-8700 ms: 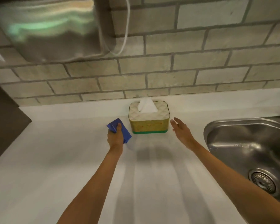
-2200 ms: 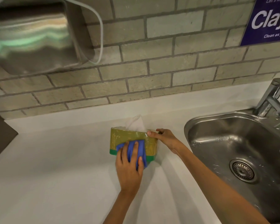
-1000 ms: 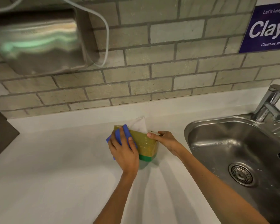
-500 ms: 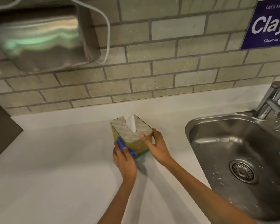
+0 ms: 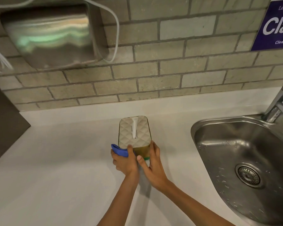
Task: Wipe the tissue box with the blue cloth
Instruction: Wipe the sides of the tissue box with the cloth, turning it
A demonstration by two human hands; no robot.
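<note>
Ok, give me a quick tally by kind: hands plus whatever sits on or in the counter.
hands: 2 (left hand, right hand)
blue cloth: 1
tissue box: 1
sink: 1
tap: 1
Total: 6

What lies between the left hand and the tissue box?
The blue cloth, held by the left hand against the tissue box's near left corner, as the head view shows.
</note>
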